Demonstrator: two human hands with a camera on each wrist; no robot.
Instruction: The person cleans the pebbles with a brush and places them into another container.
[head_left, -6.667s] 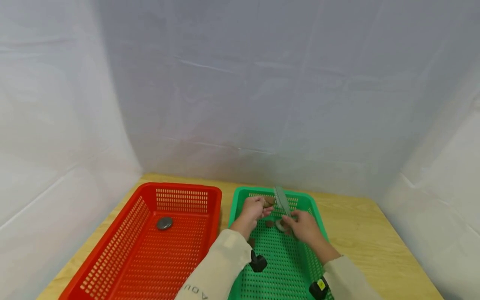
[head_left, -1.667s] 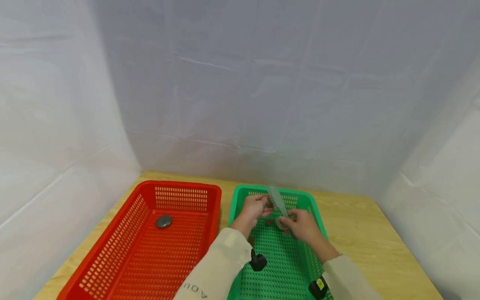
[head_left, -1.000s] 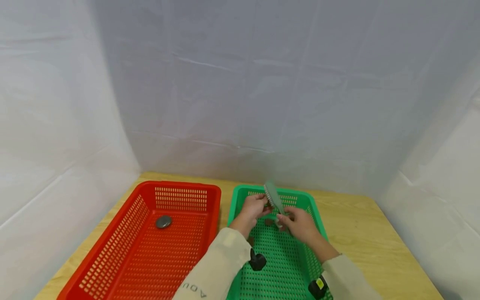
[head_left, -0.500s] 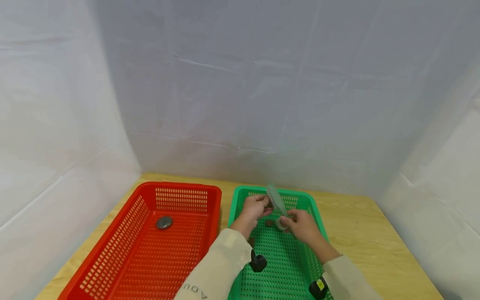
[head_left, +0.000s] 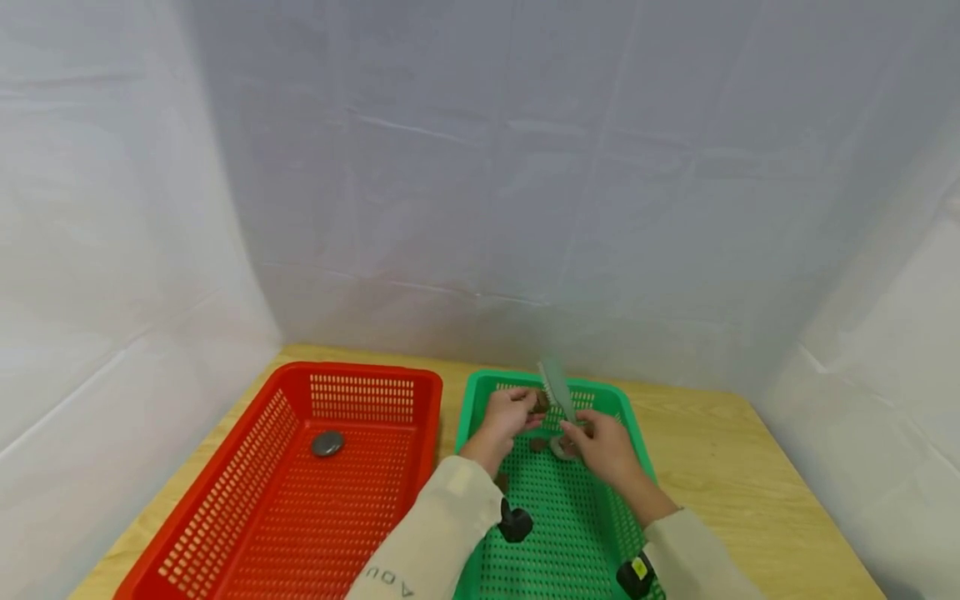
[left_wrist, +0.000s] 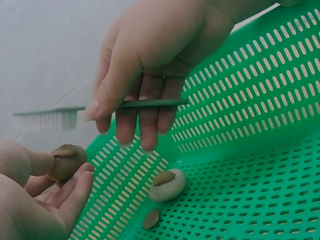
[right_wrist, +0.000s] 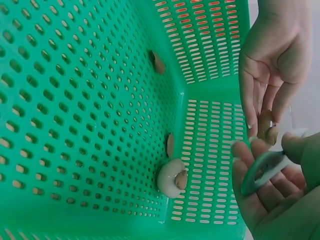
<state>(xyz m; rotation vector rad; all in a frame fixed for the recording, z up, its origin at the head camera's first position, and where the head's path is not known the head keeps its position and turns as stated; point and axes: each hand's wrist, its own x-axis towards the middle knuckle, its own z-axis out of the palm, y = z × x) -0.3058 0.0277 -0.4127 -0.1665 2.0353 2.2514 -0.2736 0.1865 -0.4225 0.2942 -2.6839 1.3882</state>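
My left hand [head_left: 510, 414] pinches a rounded brownish pebble [left_wrist: 69, 162] with a brown lump stuck on it, above the far end of the green basket [head_left: 480, 379]. My right hand [head_left: 606, 450] holds a grey-green scrubbing brush [head_left: 557, 390] by its handle, thumb on one side and fingers beneath. The pale bristles face the pebble; in the left wrist view a gap shows between them. Below, on the basket floor, lies a white pebble [right_wrist: 169, 181] bearing a brown lump. A flat brown piece [left_wrist: 151, 219] lies beside it, and another brown piece [right_wrist: 157, 62] sits further off.
To the left stands a red basket [head_left: 433, 392] with one shiny dark grey pebble [head_left: 327, 443] in it. Both baskets are on a wooden table [head_left: 720, 467]. White sheeting [head_left: 480, 208] hangs behind and along the sides.
The brush went back and forth over the pebble, and since half a second ago it has moved up and right, away from it. The left hand stays almost still.
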